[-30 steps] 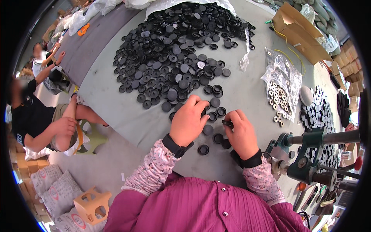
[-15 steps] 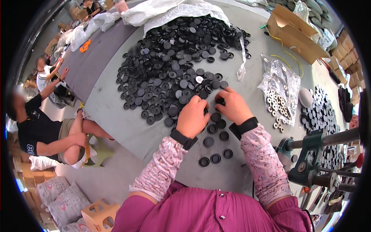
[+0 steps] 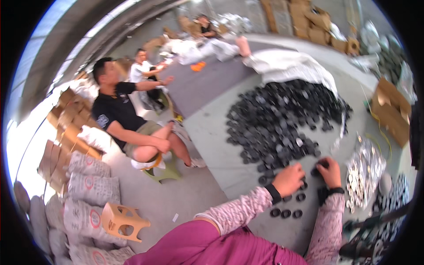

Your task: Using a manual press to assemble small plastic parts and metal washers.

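Observation:
A large heap of round black caps spreads over the grey table, its far side under a white woven sack. At the near edge of the heap my left hand is closed, fingertips together; whatever is in them is hidden. Just right of it, my right hand pinches a black cap between thumb and fingers. Several loose caps lie nearer to me, below the hands, some in a short row. Black bands circle both wrists over patterned sleeves.
Right of my hands lie a clear bag of pale rings, a grey rounded lump and a blurred metal machine. An open cardboard box stands beyond. Leftward, a person sits beside the table, near sacks and a tan stool.
The view has swung left and up, so the table and hands now appear farther right and lower. My hands stay close together at the heap's near edge.

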Motion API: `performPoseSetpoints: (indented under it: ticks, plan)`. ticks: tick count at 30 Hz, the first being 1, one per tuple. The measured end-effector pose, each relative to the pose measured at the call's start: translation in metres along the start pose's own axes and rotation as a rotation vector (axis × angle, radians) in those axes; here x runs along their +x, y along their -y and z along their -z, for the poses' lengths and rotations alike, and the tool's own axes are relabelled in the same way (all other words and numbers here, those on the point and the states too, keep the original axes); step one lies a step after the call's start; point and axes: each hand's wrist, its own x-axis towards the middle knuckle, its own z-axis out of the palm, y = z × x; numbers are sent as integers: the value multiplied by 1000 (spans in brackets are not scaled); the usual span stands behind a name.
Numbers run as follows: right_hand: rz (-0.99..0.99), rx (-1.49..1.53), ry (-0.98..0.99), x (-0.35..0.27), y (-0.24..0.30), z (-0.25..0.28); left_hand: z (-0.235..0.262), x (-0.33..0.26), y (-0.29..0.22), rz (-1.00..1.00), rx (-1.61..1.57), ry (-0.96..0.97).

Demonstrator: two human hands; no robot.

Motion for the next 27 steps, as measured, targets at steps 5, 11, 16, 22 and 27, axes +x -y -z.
performPoseSetpoints:
  ticks: [5,11,16,22,27]
  plan:
    - [32,29,-20,-7,11,-2,-1,1,-10,57,30,-8]
    - [103,-61,19,-4,29,-6,1,-3,-10,28,-68,-113]
    - [130,-81,-13,-2,17,-3,33,-43,-4,-4,-151,-193]
    - [77,-53,33,-3,24,7,60,-122,9,132,-62,-151]
    - [147,-115,159,-11,37,10,54,-144,20,172,-191,-154]
